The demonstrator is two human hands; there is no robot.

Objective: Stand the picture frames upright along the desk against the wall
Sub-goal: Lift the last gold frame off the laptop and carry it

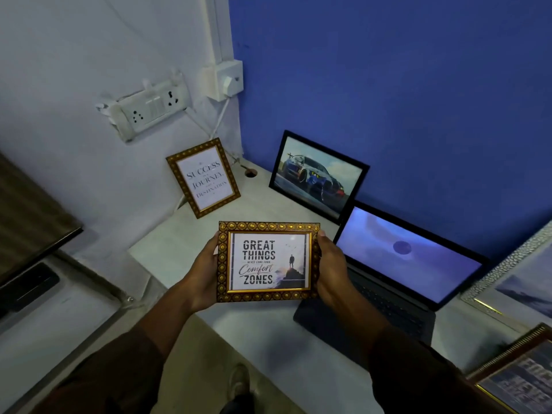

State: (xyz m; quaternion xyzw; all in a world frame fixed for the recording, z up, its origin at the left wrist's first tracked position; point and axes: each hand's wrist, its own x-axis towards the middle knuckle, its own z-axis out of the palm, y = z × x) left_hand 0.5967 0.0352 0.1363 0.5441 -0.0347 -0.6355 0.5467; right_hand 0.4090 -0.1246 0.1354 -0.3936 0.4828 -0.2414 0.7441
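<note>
I hold an ornate gold frame reading "Great Things never come from Comfort Zones" point(268, 261) above the white desk point(167, 252), facing me. My left hand point(203, 276) grips its left edge and my right hand point(331, 273) grips its right edge. A gold frame reading "Success is a Journey" point(203, 177) leans upright against the white wall at the back left. A black frame with a car picture point(316, 176) leans against the blue wall. Two more frames lie at the right: a silver-edged one point(513, 282) and a brown one point(519, 380).
An open laptop point(400, 264) with a lit screen sits on the desk to the right of the held frame. Wall sockets point(149, 109) and a plugged adapter point(228, 82) with a cable sit above the corner. A cable hole point(251, 173) is in the desk corner. A dark monitor edge point(30, 222) is at left.
</note>
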